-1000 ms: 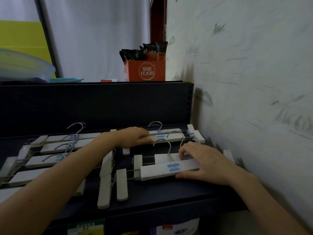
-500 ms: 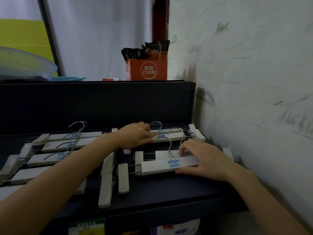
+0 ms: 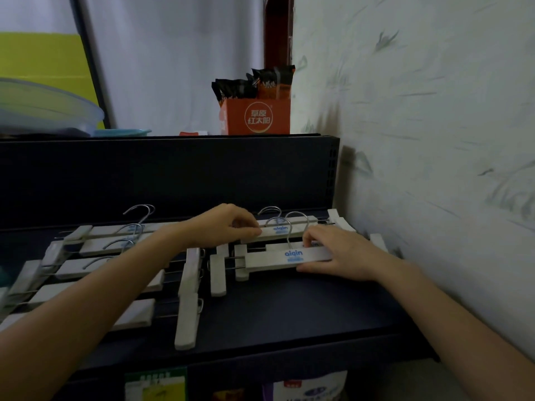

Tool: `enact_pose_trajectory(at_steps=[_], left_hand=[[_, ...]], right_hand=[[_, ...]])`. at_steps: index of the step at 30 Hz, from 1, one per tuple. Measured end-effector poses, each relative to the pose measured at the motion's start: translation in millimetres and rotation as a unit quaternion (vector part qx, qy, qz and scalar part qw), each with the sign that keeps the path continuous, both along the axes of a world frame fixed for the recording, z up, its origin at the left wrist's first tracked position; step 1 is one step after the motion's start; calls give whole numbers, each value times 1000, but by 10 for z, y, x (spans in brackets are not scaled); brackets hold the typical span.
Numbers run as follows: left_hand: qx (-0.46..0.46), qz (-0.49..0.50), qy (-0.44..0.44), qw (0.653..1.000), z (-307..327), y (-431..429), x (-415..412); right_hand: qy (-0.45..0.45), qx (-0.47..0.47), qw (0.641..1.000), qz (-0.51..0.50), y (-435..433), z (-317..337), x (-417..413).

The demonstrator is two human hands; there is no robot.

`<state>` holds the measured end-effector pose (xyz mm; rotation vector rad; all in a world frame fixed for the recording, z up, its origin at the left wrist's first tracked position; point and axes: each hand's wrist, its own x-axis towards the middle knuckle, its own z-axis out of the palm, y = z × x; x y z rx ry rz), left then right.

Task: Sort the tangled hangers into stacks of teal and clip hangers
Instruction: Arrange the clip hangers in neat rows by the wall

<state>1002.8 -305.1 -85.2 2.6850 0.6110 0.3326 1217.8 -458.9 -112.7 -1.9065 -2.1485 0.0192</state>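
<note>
Several white wooden clip hangers with metal hooks lie on a dark shelf [image 3: 304,311]. My right hand [image 3: 338,253] grips the right end of the nearest hanger [image 3: 278,260], fingers over its top edge and thumb under its front. My left hand [image 3: 228,225] pinches the left end of a second hanger [image 3: 286,230] just behind it. A row of overlapping clip hangers [image 3: 95,256] fills the left part of the shelf, partly hidden by my left forearm. No teal hanger is in view.
The papered wall [image 3: 434,169] stands close on the right. A dark back panel [image 3: 173,175] rises behind the hangers. On top of it sit an orange box of sachets [image 3: 256,117] and a clear plastic bowl [image 3: 43,111]. Packets show below the shelf edge.
Both hands and the two hangers they hold have shifted slightly toward the back of the shelf. My left hand's fingers have curled tighter onto the rear hanger.
</note>
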Motion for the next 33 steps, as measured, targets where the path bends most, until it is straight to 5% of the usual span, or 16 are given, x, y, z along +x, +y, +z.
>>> enact_pose_trajectory(at_steps=[7, 14, 22, 33], left_hand=[[-61, -16, 53, 997, 16, -148, 59], [-85, -16, 56, 995, -17, -168, 52], [120, -9, 96, 988, -238, -359, 200], [126, -37, 73, 989, -164, -395, 63]], right_hand=[[-91, 92, 992, -12, -127, -26, -58], [-12, 133, 991, -18, -550, 153, 58], [28, 108, 992, -62, -689, 70, 115], [55, 112, 991, -51, -737, 99, 103]])
